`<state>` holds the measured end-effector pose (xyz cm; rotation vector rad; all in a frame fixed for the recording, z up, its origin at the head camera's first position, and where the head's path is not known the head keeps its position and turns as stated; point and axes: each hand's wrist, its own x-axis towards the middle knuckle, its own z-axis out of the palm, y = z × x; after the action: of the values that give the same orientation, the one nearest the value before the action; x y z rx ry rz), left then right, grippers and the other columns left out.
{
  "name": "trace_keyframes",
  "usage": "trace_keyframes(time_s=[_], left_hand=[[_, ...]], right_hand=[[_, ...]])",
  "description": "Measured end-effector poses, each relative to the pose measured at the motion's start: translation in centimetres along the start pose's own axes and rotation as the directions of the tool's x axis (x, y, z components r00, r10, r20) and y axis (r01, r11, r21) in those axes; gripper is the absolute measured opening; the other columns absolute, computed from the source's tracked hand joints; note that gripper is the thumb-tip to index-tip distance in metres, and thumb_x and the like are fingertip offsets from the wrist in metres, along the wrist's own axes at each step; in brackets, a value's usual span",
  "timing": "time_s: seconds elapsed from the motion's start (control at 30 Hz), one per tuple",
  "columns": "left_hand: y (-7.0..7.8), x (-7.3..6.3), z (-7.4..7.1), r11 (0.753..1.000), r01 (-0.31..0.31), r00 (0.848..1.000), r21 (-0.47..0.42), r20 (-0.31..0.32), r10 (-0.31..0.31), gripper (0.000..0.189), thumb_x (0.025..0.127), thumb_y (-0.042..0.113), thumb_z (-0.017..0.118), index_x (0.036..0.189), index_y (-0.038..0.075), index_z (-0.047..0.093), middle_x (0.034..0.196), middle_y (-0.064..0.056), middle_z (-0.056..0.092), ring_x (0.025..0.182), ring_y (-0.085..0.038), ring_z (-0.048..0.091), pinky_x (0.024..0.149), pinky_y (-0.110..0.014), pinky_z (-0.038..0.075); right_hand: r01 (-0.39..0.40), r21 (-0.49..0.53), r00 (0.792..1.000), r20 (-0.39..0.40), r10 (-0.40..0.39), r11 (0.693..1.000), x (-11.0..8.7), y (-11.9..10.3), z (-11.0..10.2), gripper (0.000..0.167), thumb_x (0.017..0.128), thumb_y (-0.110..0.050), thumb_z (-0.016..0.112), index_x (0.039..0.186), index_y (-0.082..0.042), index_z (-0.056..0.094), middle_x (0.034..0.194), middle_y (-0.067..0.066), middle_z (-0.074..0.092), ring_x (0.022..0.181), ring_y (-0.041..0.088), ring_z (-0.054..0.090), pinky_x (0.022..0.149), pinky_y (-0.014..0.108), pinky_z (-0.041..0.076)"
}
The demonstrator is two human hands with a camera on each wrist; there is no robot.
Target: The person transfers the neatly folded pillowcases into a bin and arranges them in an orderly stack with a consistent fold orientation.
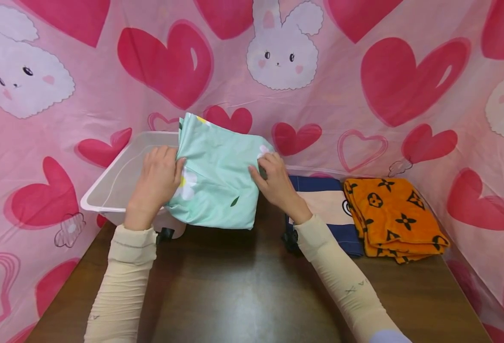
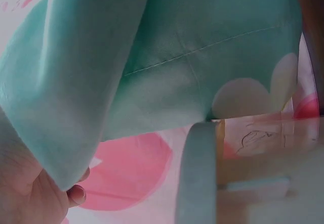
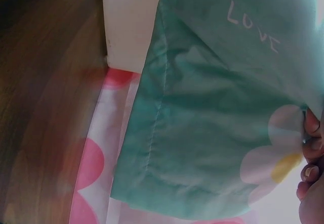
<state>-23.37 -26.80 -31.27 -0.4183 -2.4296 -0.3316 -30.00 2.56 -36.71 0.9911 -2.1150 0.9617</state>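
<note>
A folded mint-green cloth (image 1: 217, 176) with white daisies hangs between both hands, raised above the table. My left hand (image 1: 159, 171) grips its left edge; in the left wrist view a corner of the cloth (image 2: 66, 133) droops over the fingers. On the other side my right hand (image 1: 275, 183) pinches the upper right edge, its fingertips (image 3: 311, 173) beside a daisy in the right wrist view. The word LOVE shows on the fabric (image 3: 243, 82) there. Behind the left hand stands a white plastic bin (image 1: 119, 176), partly hidden by the cloth.
At the right lies an orange folded cloth (image 1: 398, 214) with black motifs, overlapping a navy and cream folded cloth (image 1: 320, 200). Everything rests on a dark wooden table (image 1: 235, 286). A pink curtain (image 1: 235, 57) with hearts and rabbits hangs behind and at both sides.
</note>
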Motion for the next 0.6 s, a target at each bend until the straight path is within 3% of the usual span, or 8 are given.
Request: trace_keyframes(time_s=[0.2,0.6], left_hand=[[-0.7,0.3,-0.2,1.0,-0.013,1.0,-0.002,-0.009,0.013,0.021,0.1,0.007,0.057,0.092,-0.011,0.051,0.082,-0.025,0.05,0.081,-0.046,0.049,0.076,-0.056,0.039],[-1.4,0.4,-1.0,1.0,0.018,1.0,0.002,0.013,-0.018,0.019,0.1,0.006,0.059,0.095,-0.011,0.051,0.086,-0.025,0.051,0.082,-0.044,0.048,0.077,-0.055,0.039]], right_hand=[[0.014,-0.011,1.0,-0.011,-0.014,1.0,0.3,-0.2,-0.1,0.03,0.097,-0.019,0.065,0.076,-0.005,0.05,0.079,0.01,0.049,0.08,0.026,0.047,0.077,0.04,0.038],[-0.001,-0.031,1.0,0.009,0.001,1.0,1.0,-0.6,0.0,0.023,0.097,-0.023,0.066,0.085,-0.005,0.058,0.085,0.01,0.055,0.085,0.024,0.051,0.079,0.039,0.042]])
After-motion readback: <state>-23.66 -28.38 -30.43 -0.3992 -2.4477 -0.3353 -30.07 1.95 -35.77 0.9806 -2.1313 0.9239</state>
